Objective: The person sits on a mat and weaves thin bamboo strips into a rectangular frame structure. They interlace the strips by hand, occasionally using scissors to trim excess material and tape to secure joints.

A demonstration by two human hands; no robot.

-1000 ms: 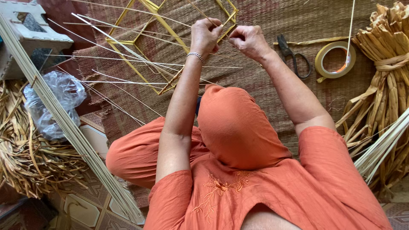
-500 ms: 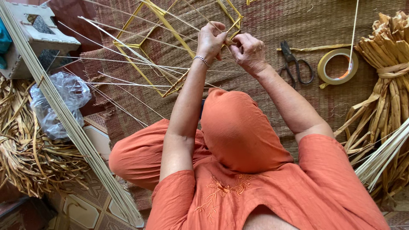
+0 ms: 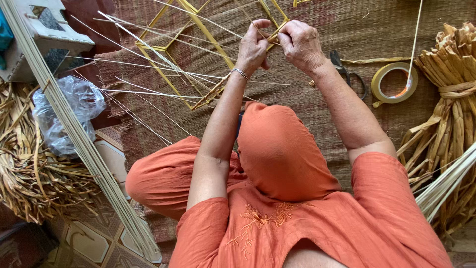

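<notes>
A frame of yellow bamboo strips (image 3: 174, 79) lies on a woven mat (image 3: 347, 25), with thin pale splints (image 3: 148, 64) fanning out from it to the left. My left hand (image 3: 253, 47), with a bracelet at the wrist, pinches the frame's near right corner (image 3: 275, 31). My right hand (image 3: 300, 43) grips the same corner from the other side, fingertips touching those of the left hand. A thin splint runs up from between the fingers. Both arms reach forward over my orange-clad knees.
Black scissors (image 3: 349, 74) and a roll of tape (image 3: 394, 82) lie right of my hands. A tied bundle of dried leaves (image 3: 453, 109) stands far right. On the left are long pale sticks (image 3: 74, 134), a clear plastic bag (image 3: 69, 116), a grey stool (image 3: 47, 34) and loose dried leaves (image 3: 29, 173).
My two hands have drawn closer together on the frame's corner and their fingers have shifted slightly. The frame and splints stay in place.
</notes>
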